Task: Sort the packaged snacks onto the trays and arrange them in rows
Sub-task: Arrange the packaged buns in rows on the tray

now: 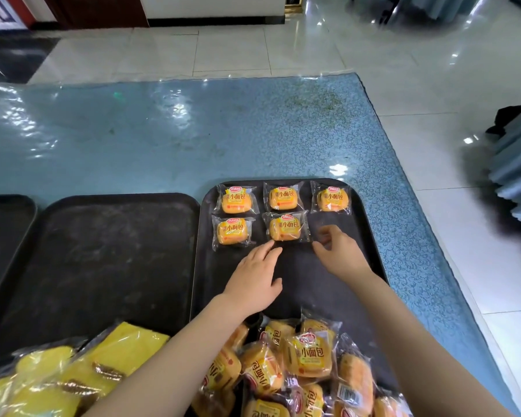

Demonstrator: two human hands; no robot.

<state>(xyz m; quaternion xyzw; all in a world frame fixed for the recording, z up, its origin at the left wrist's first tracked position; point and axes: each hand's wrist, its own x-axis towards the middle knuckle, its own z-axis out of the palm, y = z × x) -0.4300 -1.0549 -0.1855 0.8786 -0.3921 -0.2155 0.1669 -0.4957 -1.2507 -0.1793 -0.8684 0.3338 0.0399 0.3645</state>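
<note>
Both my hands over the right tray [364, 236], five bread packets laid out.

My left hand [257, 279] lies flat, fingers [268, 246] straight, tips touching the second-row packet [285, 227]; right hand [340, 251] just beside it, fingers loosely curled, holding nothing. The unsorted pile [301, 365] sits behind both wrists.

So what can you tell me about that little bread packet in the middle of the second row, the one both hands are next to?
The bread packet is a small golden bun sealed in clear, crinkly plastic with a yellow label, a red logo and dark Chinese characters. It lies flat, label up, on the black tray, second in the nearer row, directly below the middle packet of the far row. The left hand has fingertips at its near left corner; the right hand is at its right edge, fingers loosely curled.
</note>
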